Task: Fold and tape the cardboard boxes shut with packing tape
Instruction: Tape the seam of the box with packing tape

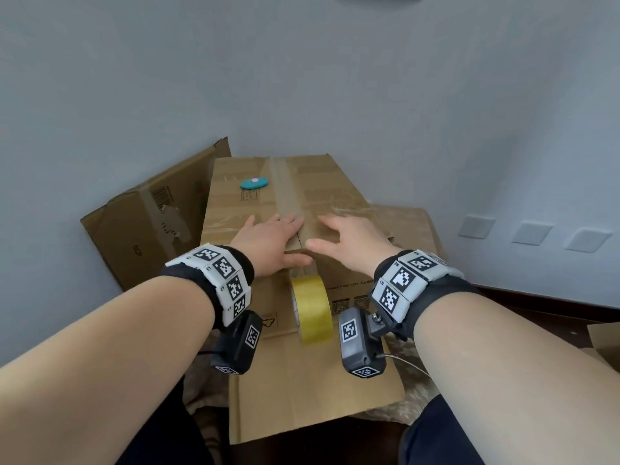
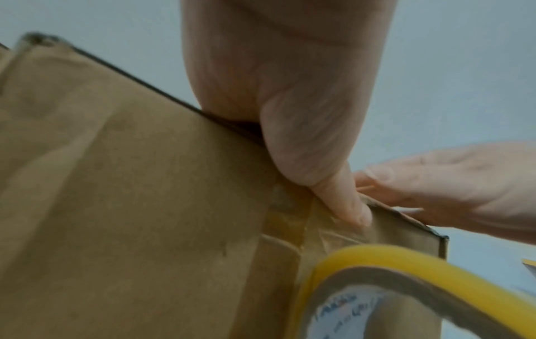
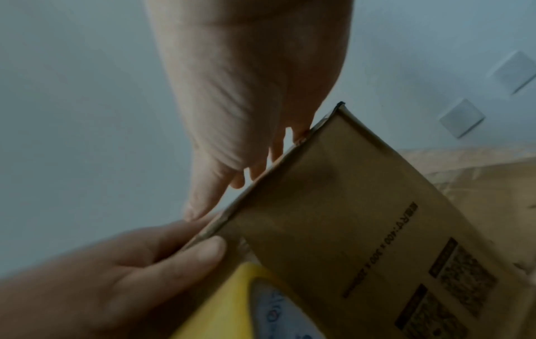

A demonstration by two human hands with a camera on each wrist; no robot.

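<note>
Tape pressed down along the top seam of a closed brown cardboard box [image 1: 288, 203].

The box is seen standing in front of the person, against a pale wall, with flattened cardboard [image 1: 144, 223] beside it. The left hand [image 1: 268, 239] and right hand [image 1: 355, 239] are laid flat on its near top edge, fingers extended and grasping nothing, the left thumb pressed over the rim. A yellow roll of packing tape [image 1: 312, 310] hangs against the front face, apparently by its strip. The cardboard is judged stiff but light and easily dented at the seam; the roll is best taken through its core. A small teal oval cutter [image 1: 254, 183] lies on the lid.
</note>
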